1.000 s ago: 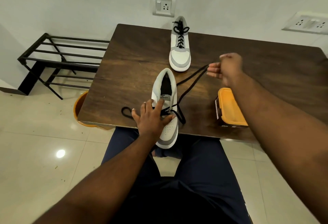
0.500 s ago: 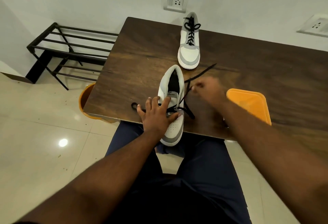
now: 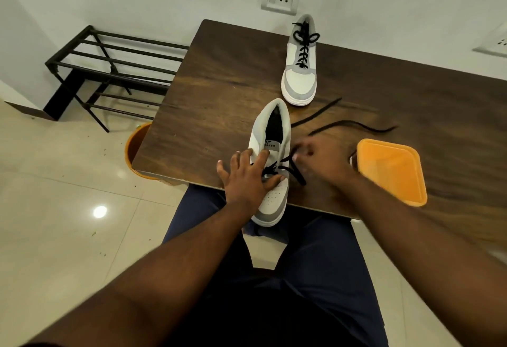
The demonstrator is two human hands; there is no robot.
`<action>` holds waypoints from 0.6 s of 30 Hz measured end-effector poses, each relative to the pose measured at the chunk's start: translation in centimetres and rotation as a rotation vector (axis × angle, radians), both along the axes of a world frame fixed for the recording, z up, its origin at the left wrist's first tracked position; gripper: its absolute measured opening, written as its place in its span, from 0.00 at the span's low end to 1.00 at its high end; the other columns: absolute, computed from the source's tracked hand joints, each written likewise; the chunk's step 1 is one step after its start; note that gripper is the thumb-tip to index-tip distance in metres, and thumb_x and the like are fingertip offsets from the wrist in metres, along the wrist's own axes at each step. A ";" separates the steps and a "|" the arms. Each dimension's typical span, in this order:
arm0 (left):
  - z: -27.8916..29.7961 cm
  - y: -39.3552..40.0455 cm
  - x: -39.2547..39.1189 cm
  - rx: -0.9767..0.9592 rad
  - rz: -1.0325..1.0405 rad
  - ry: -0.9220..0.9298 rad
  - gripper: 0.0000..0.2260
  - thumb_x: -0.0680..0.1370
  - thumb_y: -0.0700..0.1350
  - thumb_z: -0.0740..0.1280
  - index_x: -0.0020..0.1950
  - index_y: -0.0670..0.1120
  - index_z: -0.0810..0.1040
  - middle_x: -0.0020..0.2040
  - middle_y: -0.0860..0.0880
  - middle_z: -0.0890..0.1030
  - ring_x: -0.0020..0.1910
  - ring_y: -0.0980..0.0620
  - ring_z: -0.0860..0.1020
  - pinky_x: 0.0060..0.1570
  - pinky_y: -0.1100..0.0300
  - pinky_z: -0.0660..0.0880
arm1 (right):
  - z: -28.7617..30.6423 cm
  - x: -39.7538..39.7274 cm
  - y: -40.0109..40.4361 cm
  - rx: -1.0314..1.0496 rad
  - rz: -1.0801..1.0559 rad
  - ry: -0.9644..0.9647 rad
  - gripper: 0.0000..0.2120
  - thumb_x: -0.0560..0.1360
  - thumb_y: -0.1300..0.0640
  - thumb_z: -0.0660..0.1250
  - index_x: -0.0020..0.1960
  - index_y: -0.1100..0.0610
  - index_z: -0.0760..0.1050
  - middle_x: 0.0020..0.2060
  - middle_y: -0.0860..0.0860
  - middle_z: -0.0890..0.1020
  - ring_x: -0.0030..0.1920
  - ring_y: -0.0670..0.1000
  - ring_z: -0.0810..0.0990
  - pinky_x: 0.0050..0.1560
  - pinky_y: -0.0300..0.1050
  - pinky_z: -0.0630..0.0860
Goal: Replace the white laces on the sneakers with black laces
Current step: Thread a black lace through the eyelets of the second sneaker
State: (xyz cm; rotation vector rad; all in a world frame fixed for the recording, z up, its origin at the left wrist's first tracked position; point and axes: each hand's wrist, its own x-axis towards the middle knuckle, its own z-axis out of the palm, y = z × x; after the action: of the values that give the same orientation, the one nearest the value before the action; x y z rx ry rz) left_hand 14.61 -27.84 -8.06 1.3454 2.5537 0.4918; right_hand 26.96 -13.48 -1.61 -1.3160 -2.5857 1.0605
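The near sneaker (image 3: 270, 151) stands at the front edge of the worktop (image 3: 219, 94), with its toe over the edge and toward the person. It is white and grey, and only its lowest eyelets carry the black lace (image 3: 296, 173). The left hand (image 3: 247, 176) lies on the left side of this sneaker. Its fingers are spread and almost straight, they press on the tongue and the side, and the thumb lies across the toe part. The right hand (image 3: 321, 162) is just beside the right side of the sneaker, at the lace. It is blurred, so I cannot tell if its fingers pinch the lace or only touch it. Two free ends of the lace run from this hand to the right and back over the worktop; they lie loose on the wood.

The far sneaker (image 3: 300, 63) stands near the back edge of the worktop, well apart from the near one. It has black laces through all eyelets, tied in a bow.

An orange lid (image 3: 392, 171) on a box is on the worktop just right of the right hand. An orange bucket (image 3: 134, 151) stands on the floor under the left corner of the worktop. A black rack (image 3: 109, 69) stands by the wall on the left.
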 end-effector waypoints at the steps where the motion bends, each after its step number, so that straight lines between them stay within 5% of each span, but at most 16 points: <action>1: 0.1 0.0 0.0 -0.011 0.000 0.006 0.28 0.74 0.69 0.61 0.71 0.61 0.63 0.71 0.50 0.66 0.74 0.45 0.59 0.70 0.34 0.48 | -1.1 -0.3 -1.3 -0.001 0.036 -0.036 0.10 0.75 0.56 0.70 0.56 0.51 0.80 0.38 0.47 0.82 0.34 0.41 0.80 0.42 0.39 0.79; 3: 0.3 0.0 0.1 -0.027 -0.008 0.024 0.28 0.74 0.69 0.61 0.71 0.60 0.63 0.71 0.49 0.67 0.74 0.45 0.60 0.69 0.34 0.49 | -1.9 -0.8 -2.7 0.042 0.016 -0.051 0.07 0.75 0.54 0.70 0.53 0.52 0.80 0.39 0.47 0.82 0.39 0.48 0.81 0.44 0.48 0.80; 8: 0.0 0.0 -0.1 -0.001 -0.013 0.014 0.28 0.74 0.70 0.60 0.70 0.60 0.63 0.71 0.49 0.67 0.73 0.45 0.61 0.69 0.33 0.50 | 1.2 -1.2 0.8 0.337 0.111 -0.118 0.06 0.77 0.56 0.63 0.50 0.53 0.79 0.43 0.51 0.82 0.43 0.54 0.78 0.41 0.45 0.72; 11: 0.0 -0.1 -0.1 0.002 -0.006 0.001 0.28 0.74 0.70 0.60 0.70 0.61 0.64 0.71 0.49 0.67 0.73 0.45 0.61 0.69 0.34 0.49 | 6.0 -1.0 7.2 0.507 -0.164 -0.028 0.06 0.76 0.56 0.65 0.50 0.55 0.79 0.47 0.56 0.83 0.48 0.59 0.80 0.46 0.49 0.75; 15: 0.1 0.4 0.4 -0.006 0.020 -0.025 0.28 0.74 0.70 0.59 0.71 0.61 0.64 0.72 0.48 0.66 0.73 0.45 0.61 0.70 0.35 0.49 | 10.1 -1.0 12.3 0.536 -0.312 0.003 0.08 0.73 0.59 0.64 0.48 0.57 0.80 0.49 0.55 0.83 0.55 0.58 0.79 0.47 0.44 0.72; 18: -0.1 0.6 0.5 -0.006 0.044 -0.045 0.28 0.73 0.71 0.59 0.71 0.62 0.63 0.72 0.48 0.66 0.72 0.45 0.63 0.70 0.36 0.50 | 8.0 -2.6 10.7 0.368 -0.341 0.147 0.14 0.74 0.61 0.64 0.58 0.51 0.77 0.45 0.50 0.84 0.44 0.54 0.84 0.44 0.39 0.76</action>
State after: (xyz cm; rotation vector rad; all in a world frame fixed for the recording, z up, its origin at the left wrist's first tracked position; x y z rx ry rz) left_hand 15.07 -27.25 -8.13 1.2643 2.5515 0.5162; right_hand 24.38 -2.77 6.41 -1.4447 -2.2029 0.5688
